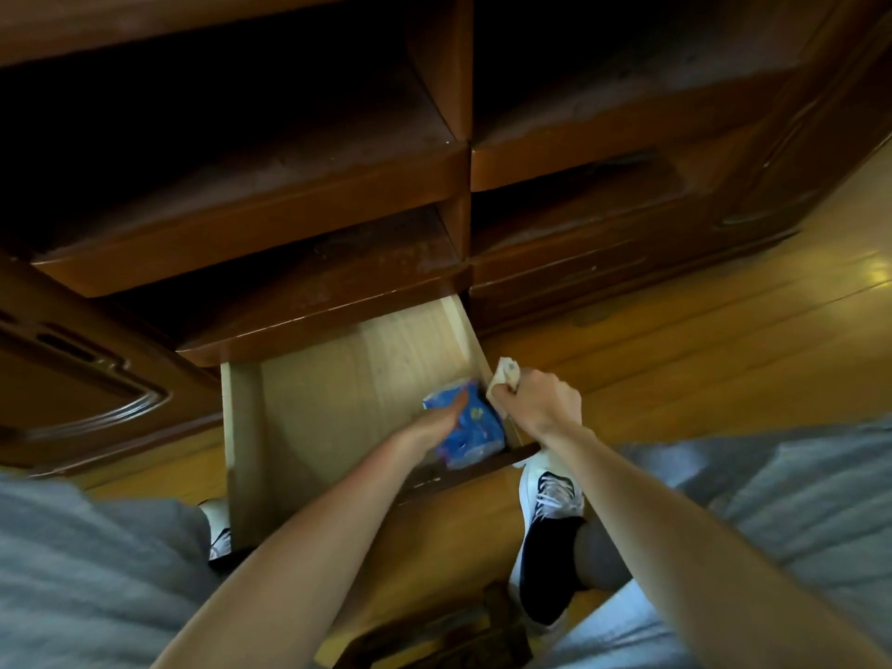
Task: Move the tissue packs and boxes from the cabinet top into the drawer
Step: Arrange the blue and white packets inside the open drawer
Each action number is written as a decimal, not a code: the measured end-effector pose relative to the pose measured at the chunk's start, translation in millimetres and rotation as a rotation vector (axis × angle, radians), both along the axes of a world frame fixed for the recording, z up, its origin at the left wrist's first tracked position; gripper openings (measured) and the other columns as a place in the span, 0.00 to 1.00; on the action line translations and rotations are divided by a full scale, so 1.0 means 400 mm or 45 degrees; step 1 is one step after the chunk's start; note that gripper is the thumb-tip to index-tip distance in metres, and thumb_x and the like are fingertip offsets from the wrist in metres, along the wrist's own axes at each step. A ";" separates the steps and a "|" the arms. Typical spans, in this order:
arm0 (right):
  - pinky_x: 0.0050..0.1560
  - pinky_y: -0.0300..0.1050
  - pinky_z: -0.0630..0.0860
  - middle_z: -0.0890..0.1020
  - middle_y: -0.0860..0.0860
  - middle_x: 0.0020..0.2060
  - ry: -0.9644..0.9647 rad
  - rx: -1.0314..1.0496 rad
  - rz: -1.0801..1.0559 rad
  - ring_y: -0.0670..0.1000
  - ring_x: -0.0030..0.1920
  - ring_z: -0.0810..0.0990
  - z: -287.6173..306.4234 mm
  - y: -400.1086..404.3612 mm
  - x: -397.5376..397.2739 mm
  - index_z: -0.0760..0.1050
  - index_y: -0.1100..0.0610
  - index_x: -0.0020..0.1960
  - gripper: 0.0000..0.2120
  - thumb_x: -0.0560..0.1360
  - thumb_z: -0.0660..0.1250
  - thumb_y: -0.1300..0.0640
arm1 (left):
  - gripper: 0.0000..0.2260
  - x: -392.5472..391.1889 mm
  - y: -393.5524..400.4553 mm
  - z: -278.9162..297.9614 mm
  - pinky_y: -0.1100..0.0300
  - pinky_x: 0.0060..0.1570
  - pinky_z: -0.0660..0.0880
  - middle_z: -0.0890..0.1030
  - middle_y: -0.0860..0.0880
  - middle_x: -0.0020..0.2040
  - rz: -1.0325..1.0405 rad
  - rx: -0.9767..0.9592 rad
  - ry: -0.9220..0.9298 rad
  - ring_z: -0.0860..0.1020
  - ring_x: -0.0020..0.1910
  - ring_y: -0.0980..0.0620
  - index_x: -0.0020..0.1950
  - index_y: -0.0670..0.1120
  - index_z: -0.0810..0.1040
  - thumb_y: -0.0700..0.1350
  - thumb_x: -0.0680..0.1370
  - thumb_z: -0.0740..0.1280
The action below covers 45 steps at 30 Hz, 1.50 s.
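- Tissue pack (470,424), blue, lies in the drawer (338,379), at its front right corner.
- Left hand (437,427) rests on it, fingers fairly straight; press it flat.
- Right hand (540,403) grips a pale wad (504,374) over the side wall; drop it beside the pack, inside.

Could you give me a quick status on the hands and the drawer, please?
Left hand on blue tissue pack inside open drawer. Right hand grips pale pack at drawer's right wall. Nothing blocking.

No readable text anywhere; print on blue tissue pack (470,427) under my left hand (437,422) too blurred.
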State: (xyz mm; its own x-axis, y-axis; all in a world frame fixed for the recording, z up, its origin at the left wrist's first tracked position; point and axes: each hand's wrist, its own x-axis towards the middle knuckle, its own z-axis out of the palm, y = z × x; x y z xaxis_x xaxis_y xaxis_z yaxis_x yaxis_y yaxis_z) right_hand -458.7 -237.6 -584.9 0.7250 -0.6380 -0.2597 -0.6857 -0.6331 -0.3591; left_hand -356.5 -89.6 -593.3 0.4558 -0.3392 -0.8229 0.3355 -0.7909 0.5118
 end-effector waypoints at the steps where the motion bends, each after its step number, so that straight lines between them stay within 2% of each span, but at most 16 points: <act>1: 0.29 0.40 0.61 0.75 0.44 0.30 -0.010 -0.003 -0.009 0.43 0.29 0.72 -0.002 0.000 -0.001 0.70 0.49 0.37 0.19 0.77 0.59 0.36 | 0.29 -0.010 0.012 -0.013 0.56 0.62 0.72 0.77 0.43 0.67 -0.066 0.005 -0.072 0.77 0.62 0.46 0.70 0.42 0.74 0.64 0.81 0.58; 3: 0.28 0.40 0.61 0.75 0.43 0.29 -0.038 0.022 -0.041 0.43 0.28 0.73 -0.009 0.000 -0.003 0.70 0.49 0.37 0.19 0.77 0.60 0.36 | 0.24 -0.013 0.040 -0.041 0.53 0.60 0.75 0.77 0.42 0.65 0.002 0.036 -0.336 0.78 0.58 0.46 0.67 0.41 0.73 0.57 0.80 0.67; 5: 0.29 0.39 0.61 0.75 0.42 0.30 -0.066 0.050 -0.069 0.42 0.29 0.72 -0.012 0.000 -0.004 0.71 0.49 0.38 0.17 0.76 0.60 0.37 | 0.29 -0.007 0.060 -0.056 0.51 0.60 0.75 0.73 0.41 0.67 0.152 0.104 -0.496 0.76 0.61 0.44 0.69 0.40 0.70 0.53 0.75 0.75; 7: 0.29 0.39 0.61 0.74 0.42 0.32 -0.088 0.077 -0.080 0.41 0.30 0.71 -0.014 0.001 -0.003 0.71 0.49 0.44 0.14 0.77 0.61 0.38 | 0.35 0.004 0.064 -0.075 0.54 0.59 0.76 0.71 0.40 0.70 0.249 0.072 -0.396 0.75 0.64 0.42 0.73 0.39 0.67 0.51 0.73 0.77; 9: 0.28 0.39 0.60 0.73 0.41 0.33 -0.115 0.109 -0.066 0.40 0.30 0.70 -0.012 0.001 0.005 0.67 0.49 0.50 0.12 0.78 0.62 0.41 | 0.32 -0.006 0.055 -0.079 0.57 0.49 0.79 0.75 0.42 0.68 0.260 -0.050 -0.141 0.78 0.59 0.46 0.72 0.42 0.70 0.48 0.73 0.78; 12: 0.27 0.35 0.62 0.73 0.39 0.35 -0.211 0.151 -0.047 0.38 0.31 0.71 -0.001 0.011 0.003 0.62 0.46 0.55 0.12 0.80 0.64 0.44 | 0.30 -0.053 0.043 -0.091 0.51 0.60 0.77 0.77 0.44 0.66 -0.067 -0.079 -0.222 0.77 0.61 0.47 0.71 0.44 0.71 0.44 0.72 0.77; 17: 0.30 0.38 0.68 0.77 0.43 0.38 -0.250 0.178 -0.035 0.41 0.34 0.76 -0.005 0.022 0.004 0.65 0.47 0.55 0.11 0.81 0.61 0.42 | 0.37 -0.056 0.025 -0.096 0.47 0.63 0.75 0.70 0.44 0.73 -0.464 0.204 -0.554 0.74 0.67 0.44 0.79 0.44 0.56 0.49 0.76 0.72; 20: 0.30 0.38 0.67 0.77 0.43 0.38 -0.104 0.272 -0.144 0.42 0.35 0.77 -0.112 0.007 0.013 0.66 0.48 0.56 0.12 0.81 0.61 0.41 | 0.51 -0.028 0.014 -0.165 0.46 0.69 0.70 0.48 0.43 0.82 -0.536 0.212 -0.417 0.58 0.78 0.41 0.82 0.50 0.38 0.50 0.74 0.74; 22: 0.30 0.38 0.67 0.78 0.43 0.38 -0.122 0.259 -0.152 0.42 0.35 0.77 -0.113 0.007 -0.012 0.69 0.49 0.56 0.12 0.80 0.61 0.42 | 0.58 -0.040 0.053 -0.148 0.45 0.68 0.68 0.34 0.48 0.81 -0.492 0.065 -0.657 0.46 0.80 0.40 0.80 0.55 0.33 0.51 0.70 0.78; 24: 0.31 0.38 0.67 0.78 0.42 0.38 -0.179 0.263 -0.188 0.42 0.35 0.77 -0.111 -0.010 0.000 0.70 0.50 0.57 0.13 0.80 0.61 0.42 | 0.56 -0.012 0.059 -0.139 0.41 0.68 0.67 0.30 0.52 0.79 -0.695 -0.079 -0.901 0.42 0.80 0.41 0.81 0.60 0.37 0.56 0.69 0.78; 27: 0.31 0.38 0.68 0.79 0.42 0.39 -0.210 0.288 -0.203 0.41 0.36 0.78 -0.105 -0.014 0.017 0.72 0.50 0.59 0.14 0.80 0.61 0.42 | 0.50 0.027 0.047 -0.132 0.37 0.72 0.61 0.29 0.51 0.79 -1.063 0.006 -0.828 0.38 0.80 0.41 0.81 0.61 0.40 0.68 0.71 0.71; 29: 0.32 0.38 0.70 0.79 0.43 0.39 -0.236 0.299 -0.187 0.42 0.37 0.79 -0.104 -0.007 0.024 0.72 0.50 0.60 0.15 0.80 0.61 0.41 | 0.49 0.032 0.033 -0.139 0.39 0.74 0.59 0.32 0.48 0.80 -1.224 0.101 -0.807 0.44 0.80 0.38 0.81 0.60 0.38 0.71 0.72 0.66; 32: 0.33 0.39 0.73 0.80 0.44 0.39 -0.255 0.326 -0.198 0.43 0.37 0.80 -0.104 -0.001 0.035 0.72 0.51 0.61 0.17 0.80 0.61 0.41 | 0.48 0.019 0.015 -0.162 0.42 0.71 0.67 0.39 0.43 0.81 -1.332 0.252 -0.962 0.53 0.78 0.34 0.82 0.56 0.39 0.71 0.73 0.64; 36: 0.35 0.42 0.78 0.80 0.45 0.41 -0.210 0.350 -0.221 0.45 0.38 0.81 -0.118 -0.004 0.032 0.71 0.52 0.63 0.18 0.81 0.60 0.41 | 0.47 -0.018 0.001 -0.193 0.49 0.58 0.78 0.41 0.41 0.81 -1.341 0.368 -1.095 0.54 0.77 0.32 0.82 0.54 0.38 0.69 0.75 0.64; 42: 0.35 0.42 0.70 0.77 0.46 0.47 -0.349 0.148 -0.128 0.47 0.40 0.78 -0.070 0.029 0.092 0.68 0.49 0.56 0.12 0.77 0.64 0.45 | 0.50 0.035 0.005 -0.166 0.37 0.72 0.64 0.36 0.48 0.81 -1.161 0.140 -0.684 0.45 0.79 0.34 0.81 0.58 0.41 0.68 0.71 0.70; 45: 0.33 0.36 0.66 0.77 0.41 0.43 -0.415 0.195 -0.004 0.41 0.36 0.76 -0.046 0.086 0.147 0.65 0.45 0.55 0.13 0.77 0.68 0.47 | 0.44 0.073 0.108 -0.126 0.39 0.73 0.63 0.39 0.53 0.82 -0.838 -0.087 -0.766 0.48 0.81 0.43 0.80 0.62 0.49 0.65 0.72 0.71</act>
